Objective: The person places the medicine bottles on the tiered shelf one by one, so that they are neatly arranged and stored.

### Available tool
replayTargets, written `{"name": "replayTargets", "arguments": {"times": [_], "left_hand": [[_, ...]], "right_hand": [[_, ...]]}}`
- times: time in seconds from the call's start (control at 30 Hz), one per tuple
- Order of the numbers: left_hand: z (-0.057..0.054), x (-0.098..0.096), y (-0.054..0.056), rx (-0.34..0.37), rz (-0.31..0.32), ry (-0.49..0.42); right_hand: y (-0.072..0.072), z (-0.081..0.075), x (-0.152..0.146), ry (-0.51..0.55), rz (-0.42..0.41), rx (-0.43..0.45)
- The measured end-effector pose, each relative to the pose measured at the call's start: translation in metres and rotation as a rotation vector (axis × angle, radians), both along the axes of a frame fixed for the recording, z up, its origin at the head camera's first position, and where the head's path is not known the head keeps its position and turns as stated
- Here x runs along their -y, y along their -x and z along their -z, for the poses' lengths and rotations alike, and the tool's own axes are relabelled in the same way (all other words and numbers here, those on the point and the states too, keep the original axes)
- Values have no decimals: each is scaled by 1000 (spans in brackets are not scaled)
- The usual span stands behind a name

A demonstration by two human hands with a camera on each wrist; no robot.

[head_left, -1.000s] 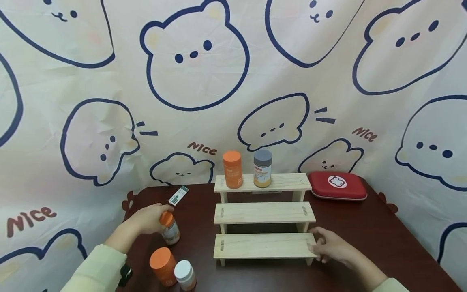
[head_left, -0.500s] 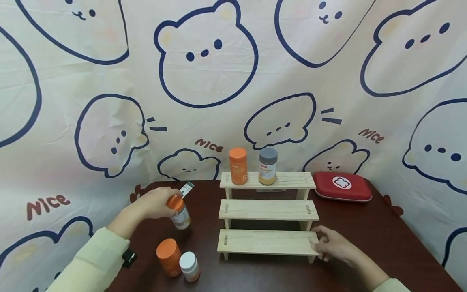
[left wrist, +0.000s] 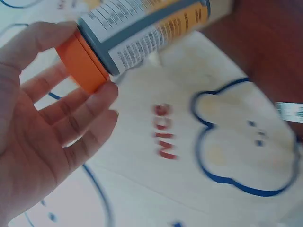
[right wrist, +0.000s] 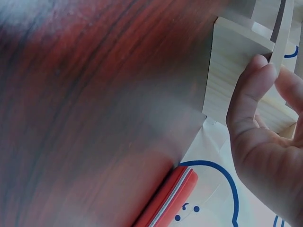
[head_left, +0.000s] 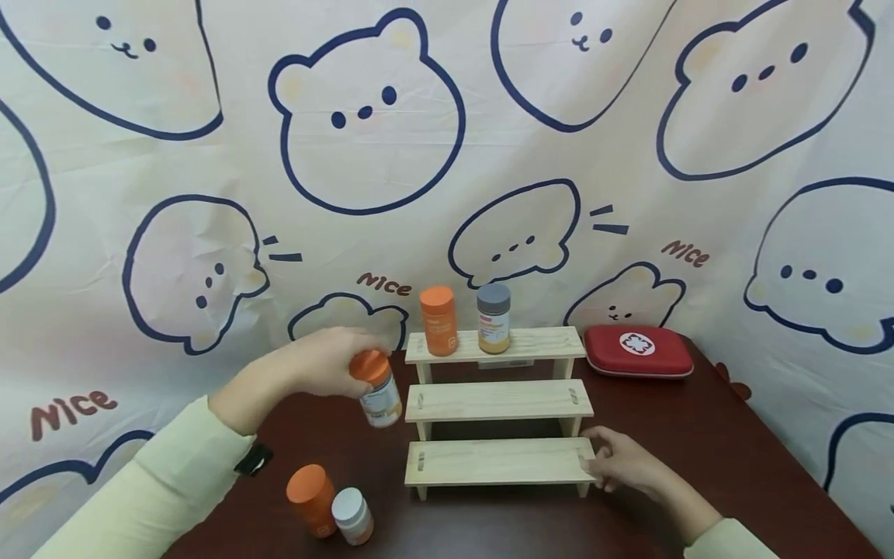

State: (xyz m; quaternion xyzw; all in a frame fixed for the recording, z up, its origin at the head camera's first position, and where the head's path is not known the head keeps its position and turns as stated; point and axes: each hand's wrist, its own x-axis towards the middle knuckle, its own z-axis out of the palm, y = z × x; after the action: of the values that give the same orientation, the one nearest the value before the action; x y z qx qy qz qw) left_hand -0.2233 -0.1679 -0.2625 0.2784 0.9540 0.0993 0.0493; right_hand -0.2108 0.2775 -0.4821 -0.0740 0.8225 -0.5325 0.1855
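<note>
My left hand (head_left: 328, 363) pinches the orange cap of a pill bottle (head_left: 382, 404) and carries it, tilted, just left of the wooden tiered rack (head_left: 499, 400). In the left wrist view the bottle (left wrist: 142, 35) shows a barcode label, with thumb and fingertips on its cap. My right hand (head_left: 624, 463) grips the right end of the rack's lowest step; the right wrist view has thumb and finger on the board's edge (right wrist: 279, 42). On the top step stand an orange bottle (head_left: 439, 321) and a grey-capped bottle (head_left: 493, 318).
An orange bottle (head_left: 311, 499) and a smaller white-capped bottle (head_left: 352, 515) stand close together on the dark wooden table (head_left: 489, 528), front left. A red zip case (head_left: 637, 352) lies right of the rack. Behind hangs a patterned cloth (head_left: 363, 155).
My left hand has lifted the pill bottle from the left of the table and moved it rightward, close to the rack. My right hand keeps its hold on the lowest step.
</note>
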Motion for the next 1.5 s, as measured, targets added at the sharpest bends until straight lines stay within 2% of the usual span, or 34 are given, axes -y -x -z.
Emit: {"name": "replayTargets", "arguments": {"times": [0.17, 0.33, 0.5, 0.7, 0.8, 0.97, 1.13, 1.33, 1.5], "left_hand": [[-31, -47, 6, -30, 127, 25], [-53, -94, 16, -58, 223, 62], [-68, -132, 34, -38, 244, 76], [-78, -173, 55, -46, 229, 127], [-76, -191, 66, -38, 221, 148], [-61, -217, 82, -16, 207, 170], [-47, -234, 93, 3, 194, 180], [-36, -240, 107, 22, 196, 152], [-32, -243, 116, 28, 182, 114]], "right_hand": [[1, 0, 0, -5, 24, -2], [-1, -2, 2, 8, 24, -12], [3, -4, 9, 28, 18, -18], [7, -3, 13, 63, 22, -18], [7, -1, 13, 79, 24, -12], [6, 3, 8, 90, 25, -3], [3, 6, 2, 117, 29, -7], [0, 6, -1, 110, 34, 6], [2, 2, -1, 94, 37, 21]]}}
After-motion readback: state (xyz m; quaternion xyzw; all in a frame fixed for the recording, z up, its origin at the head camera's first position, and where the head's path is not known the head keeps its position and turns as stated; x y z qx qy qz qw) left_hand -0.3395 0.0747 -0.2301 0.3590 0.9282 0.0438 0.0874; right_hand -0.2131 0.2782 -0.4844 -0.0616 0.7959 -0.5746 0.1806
